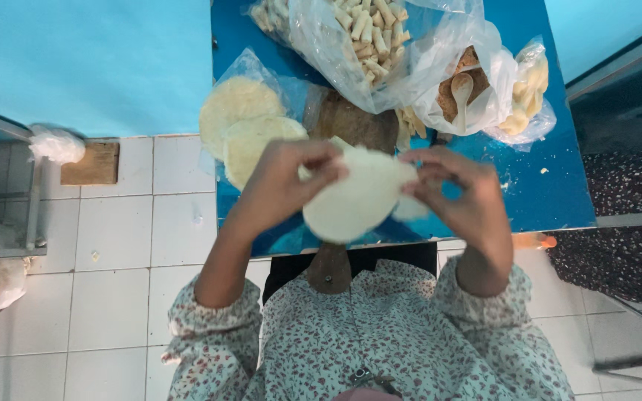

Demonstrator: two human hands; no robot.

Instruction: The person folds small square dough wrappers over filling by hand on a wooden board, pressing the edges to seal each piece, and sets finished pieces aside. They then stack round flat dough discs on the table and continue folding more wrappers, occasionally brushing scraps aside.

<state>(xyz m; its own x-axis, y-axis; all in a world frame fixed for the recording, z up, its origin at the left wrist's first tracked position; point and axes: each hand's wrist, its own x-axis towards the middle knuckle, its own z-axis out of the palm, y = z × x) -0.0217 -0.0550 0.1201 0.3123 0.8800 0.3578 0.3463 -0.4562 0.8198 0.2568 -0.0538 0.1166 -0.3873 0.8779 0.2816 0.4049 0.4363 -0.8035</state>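
Both hands are raised over the near edge of the blue counter (559,200), left hand (287,186) and right hand (458,189) pinching a round white wrapper (354,197) between them; wrapper stack (243,122) at ten o'clock.

1. Wrapper (358,197) — its top edge is hidden under the left hand's (287,182) fingertips, and the right hand (458,193) covers its right edge.
2. Board (351,122) — mostly hidden behind the wrapper and hands.
3. Big bag (351,37) of small rolls is cut off by the top edge.
4. Spoon (461,89) handle blurs inside its bag.
5. Orange thing (535,241) under the table (559,193) edge — too small to tell.
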